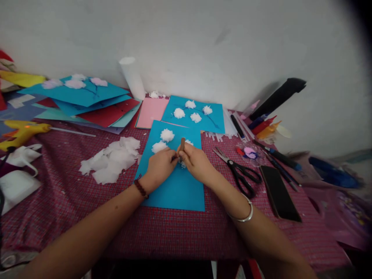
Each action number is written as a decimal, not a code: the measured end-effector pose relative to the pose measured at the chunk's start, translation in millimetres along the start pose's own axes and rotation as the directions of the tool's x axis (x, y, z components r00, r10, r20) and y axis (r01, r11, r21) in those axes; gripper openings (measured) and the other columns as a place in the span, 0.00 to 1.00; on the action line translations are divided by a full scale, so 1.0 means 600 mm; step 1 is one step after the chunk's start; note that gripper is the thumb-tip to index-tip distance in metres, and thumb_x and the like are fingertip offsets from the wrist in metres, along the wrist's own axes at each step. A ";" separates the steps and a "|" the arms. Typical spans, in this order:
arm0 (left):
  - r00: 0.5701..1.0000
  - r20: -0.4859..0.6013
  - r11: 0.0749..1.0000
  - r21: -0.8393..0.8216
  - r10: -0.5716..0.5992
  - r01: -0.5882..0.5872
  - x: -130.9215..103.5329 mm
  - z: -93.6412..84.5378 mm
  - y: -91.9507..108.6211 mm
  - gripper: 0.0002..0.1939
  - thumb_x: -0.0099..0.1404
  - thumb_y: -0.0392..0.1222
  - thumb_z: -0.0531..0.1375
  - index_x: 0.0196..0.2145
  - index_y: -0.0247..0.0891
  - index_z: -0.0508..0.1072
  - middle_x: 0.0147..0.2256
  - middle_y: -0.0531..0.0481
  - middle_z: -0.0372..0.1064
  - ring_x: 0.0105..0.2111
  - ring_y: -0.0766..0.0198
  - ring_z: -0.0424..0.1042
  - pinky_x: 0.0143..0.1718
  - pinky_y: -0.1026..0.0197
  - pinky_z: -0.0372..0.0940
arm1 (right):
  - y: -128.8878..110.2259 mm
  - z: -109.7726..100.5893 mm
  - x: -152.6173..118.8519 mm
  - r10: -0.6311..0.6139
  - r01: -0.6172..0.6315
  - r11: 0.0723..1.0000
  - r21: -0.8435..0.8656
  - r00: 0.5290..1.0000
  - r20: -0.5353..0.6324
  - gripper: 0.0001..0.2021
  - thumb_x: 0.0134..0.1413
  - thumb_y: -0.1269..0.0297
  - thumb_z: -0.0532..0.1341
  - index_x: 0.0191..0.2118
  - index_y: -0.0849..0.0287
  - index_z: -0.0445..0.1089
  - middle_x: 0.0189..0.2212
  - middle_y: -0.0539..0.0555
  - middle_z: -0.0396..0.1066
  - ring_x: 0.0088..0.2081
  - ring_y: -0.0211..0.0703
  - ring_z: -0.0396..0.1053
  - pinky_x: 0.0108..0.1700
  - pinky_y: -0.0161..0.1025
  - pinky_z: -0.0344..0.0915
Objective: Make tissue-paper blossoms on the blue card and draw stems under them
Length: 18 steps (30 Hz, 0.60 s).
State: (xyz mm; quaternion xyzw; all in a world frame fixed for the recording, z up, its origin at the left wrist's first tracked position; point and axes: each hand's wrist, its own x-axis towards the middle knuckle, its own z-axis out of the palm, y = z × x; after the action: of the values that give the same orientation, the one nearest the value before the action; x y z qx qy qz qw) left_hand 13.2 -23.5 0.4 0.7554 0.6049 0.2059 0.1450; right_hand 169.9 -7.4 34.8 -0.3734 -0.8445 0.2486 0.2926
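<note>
A blue sheet of paper [174,193] lies in front of me, with fluffy white tissue puffs [167,135] on its upper part. Above the sheet my two hands meet, fingers pinched together. Between the thumb and fingers of my right hand [196,161] a short flat brown strip [182,144] sticks up. My left hand [161,166] is closed against it from the side; what its fingertips hold is hidden. Something small and whitish [182,163] shows just below the fingertips, too blurred to name. Another puff is partly covered by my right hand.
Black-handled scissors [238,170] and a phone [280,193] lie at the right. Torn white tissue [113,159] is heaped at the left, near a yellow glue gun [26,131]. A finished-looking blue sheet with puffs [171,116] and a paper stack [110,112] lie behind.
</note>
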 end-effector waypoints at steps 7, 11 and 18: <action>1.000 0.016 0.999 -0.053 -0.007 0.008 0.004 -0.008 -0.003 0.09 0.63 0.37 0.53 0.32 0.39 0.73 0.34 0.48 0.71 0.34 0.60 0.69 0.34 0.60 0.60 | 0.023 -0.018 -0.014 0.313 -0.117 0.831 0.544 0.906 -0.284 0.09 0.60 0.57 0.54 0.35 0.57 0.64 0.28 0.50 0.71 0.23 0.37 0.67 0.28 0.36 0.66; 0.999 0.033 0.995 -0.090 0.043 -0.040 -0.004 -0.016 0.000 0.14 0.65 0.34 0.49 0.38 0.38 0.74 0.38 0.45 0.72 0.38 0.59 0.71 0.42 0.59 0.63 | 0.024 -0.030 -0.030 0.434 -0.124 0.680 0.722 0.863 -0.260 0.11 0.53 0.54 0.61 0.33 0.56 0.67 0.25 0.49 0.72 0.22 0.37 0.68 0.26 0.35 0.67; 0.974 0.110 0.979 0.032 0.198 -0.203 -0.061 -0.088 -0.004 0.11 0.62 0.36 0.53 0.40 0.39 0.74 0.38 0.45 0.72 0.39 0.58 0.71 0.40 0.58 0.65 | 0.059 -0.014 -0.051 0.589 -0.096 0.348 0.933 0.796 -0.138 0.13 0.42 0.57 0.70 0.32 0.57 0.71 0.28 0.52 0.76 0.24 0.38 0.72 0.29 0.35 0.72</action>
State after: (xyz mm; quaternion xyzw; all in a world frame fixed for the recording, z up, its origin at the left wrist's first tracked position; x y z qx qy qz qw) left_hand -21.4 -60.2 40.8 0.8254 0.5214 0.1659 0.1389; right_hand 209.5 -8.6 8.7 -0.3812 -0.3839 0.6178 0.5706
